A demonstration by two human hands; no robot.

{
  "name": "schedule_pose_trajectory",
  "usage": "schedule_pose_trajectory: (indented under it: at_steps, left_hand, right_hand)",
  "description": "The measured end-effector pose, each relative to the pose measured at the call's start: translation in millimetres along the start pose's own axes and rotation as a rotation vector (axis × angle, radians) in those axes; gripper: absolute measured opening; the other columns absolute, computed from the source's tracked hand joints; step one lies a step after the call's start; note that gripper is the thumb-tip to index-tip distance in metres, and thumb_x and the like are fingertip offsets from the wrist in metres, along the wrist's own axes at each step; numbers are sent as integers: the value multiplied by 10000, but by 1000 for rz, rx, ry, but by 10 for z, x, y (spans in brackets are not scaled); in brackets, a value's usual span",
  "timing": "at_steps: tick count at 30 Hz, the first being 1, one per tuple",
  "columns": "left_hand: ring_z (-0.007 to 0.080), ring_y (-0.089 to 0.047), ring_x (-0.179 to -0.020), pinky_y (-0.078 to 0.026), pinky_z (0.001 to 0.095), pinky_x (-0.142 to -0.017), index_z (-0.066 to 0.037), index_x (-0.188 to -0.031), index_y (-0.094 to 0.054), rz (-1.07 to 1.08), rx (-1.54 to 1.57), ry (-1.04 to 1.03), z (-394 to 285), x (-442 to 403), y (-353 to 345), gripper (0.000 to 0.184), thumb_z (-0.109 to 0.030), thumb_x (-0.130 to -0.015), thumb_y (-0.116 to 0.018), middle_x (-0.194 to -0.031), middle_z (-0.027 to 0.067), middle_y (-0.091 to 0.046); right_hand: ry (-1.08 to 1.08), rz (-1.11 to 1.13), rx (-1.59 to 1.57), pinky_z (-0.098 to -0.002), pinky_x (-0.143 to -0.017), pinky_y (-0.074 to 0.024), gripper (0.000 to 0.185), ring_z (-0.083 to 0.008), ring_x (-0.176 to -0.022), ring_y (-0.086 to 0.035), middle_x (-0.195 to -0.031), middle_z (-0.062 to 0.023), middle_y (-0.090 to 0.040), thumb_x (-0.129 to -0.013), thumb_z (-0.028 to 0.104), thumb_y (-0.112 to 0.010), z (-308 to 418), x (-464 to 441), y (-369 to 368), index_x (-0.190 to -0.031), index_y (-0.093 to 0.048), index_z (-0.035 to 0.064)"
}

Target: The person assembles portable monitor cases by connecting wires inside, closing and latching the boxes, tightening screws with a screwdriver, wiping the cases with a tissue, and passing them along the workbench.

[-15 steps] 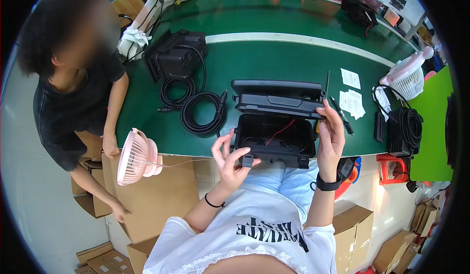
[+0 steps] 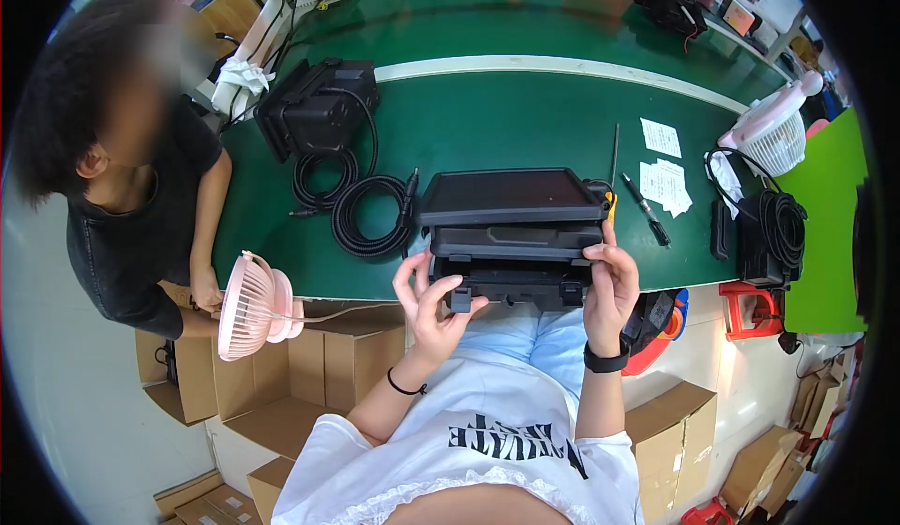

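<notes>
A black plastic case point(image 2: 520, 292) stands at the front edge of the green table, its lid point(image 2: 511, 197) lowered most of the way with a dark gap showing at the front. My left hand point(image 2: 433, 311) grips the case's front left corner, beside a latch point(image 2: 460, 300) that hangs down. On the other side, my right hand point(image 2: 612, 289) holds the right edge of the lid between thumb and fingers. The inside of the case is largely hidden by the lid.
Coiled black cables point(image 2: 373, 216) and another black case point(image 2: 319, 112) lie to the left. A pink fan point(image 2: 253, 307) stands near a co-worker point(image 2: 141, 206). On the right are a pen point(image 2: 647, 209), paper slips point(image 2: 664, 186), a white-pink fan point(image 2: 769, 139) and a cabled black unit point(image 2: 773, 239).
The lid has swung down toward me, covering the inside and the red wire. My right hand moved down with it. The co-worker's lower arm drew back, and open cartons now show below.
</notes>
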State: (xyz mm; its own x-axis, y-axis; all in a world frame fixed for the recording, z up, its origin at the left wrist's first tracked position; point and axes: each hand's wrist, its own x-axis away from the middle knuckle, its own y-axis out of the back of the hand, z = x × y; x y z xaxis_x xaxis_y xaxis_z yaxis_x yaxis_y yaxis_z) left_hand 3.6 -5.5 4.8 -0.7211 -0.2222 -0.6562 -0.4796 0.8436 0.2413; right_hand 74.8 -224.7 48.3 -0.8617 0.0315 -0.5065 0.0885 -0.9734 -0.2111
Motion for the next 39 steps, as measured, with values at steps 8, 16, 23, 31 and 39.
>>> schedule_pose_trajectory:
  at_steps: [8, 16, 23, 31, 39]
  left_hand:
    - [381, -435, -1322, -404, 489, -1118, -131, -1303, -337, -168, 241, 31, 38, 12, -197, 805, -35, -721, -885, -1490, 186, -248]
    - [330, -457, -1293, -442, 443, -1080, -91, -1267, -385, -60, 132, 109, -52, -75, -116, 713, 41, -733, -838, -1467, 190, -270]
    - [317, -436, -1288, -453, 420, -1052, -93, -1296, -357, -112, 142, 28, -7, -44, -161, 751, 68, -723, -813, -1436, 194, -297]
    - [297, -443, -1283, -483, 432, -1022, -105, -1400, -357, 88, -100, 126, -256, -306, 87, 887, 7, -682, -866, -1473, 179, -265]
    - [207, -565, -972, -488, 320, -758, -67, -1456, -484, 192, -297, 105, -364, -505, 162, 861, -92, -689, -874, -1522, 193, -291]
  right_hand:
    - [85, 11, 37, -533, -1221, -230, 214, -220, -1016, -663, -1004, -111, -704, -960, -48, -475, -198, 165, 33, -1100, -613, 38]
    - [23, -33, 44, -490, -1205, -279, 239, -240, -1169, -611, -1066, -111, -687, -940, -101, -489, -167, 124, -63, -1093, -614, 33]
    - [-103, -58, 87, -396, -1111, -401, 227, -279, -1312, -538, -1172, -119, -684, -925, -94, -584, 2, -17, -24, -1101, -637, 39]
    - [-41, -88, 310, -384, -1047, -469, 188, -281, -1222, -599, -1156, -121, -670, -892, -107, -623, 112, -43, -109, -1024, -627, 27]
    - [84, -39, 818, -362, -769, -502, 104, -286, -889, -629, -932, -138, -616, -820, 36, -733, 373, -39, -70, -909, -682, 20]
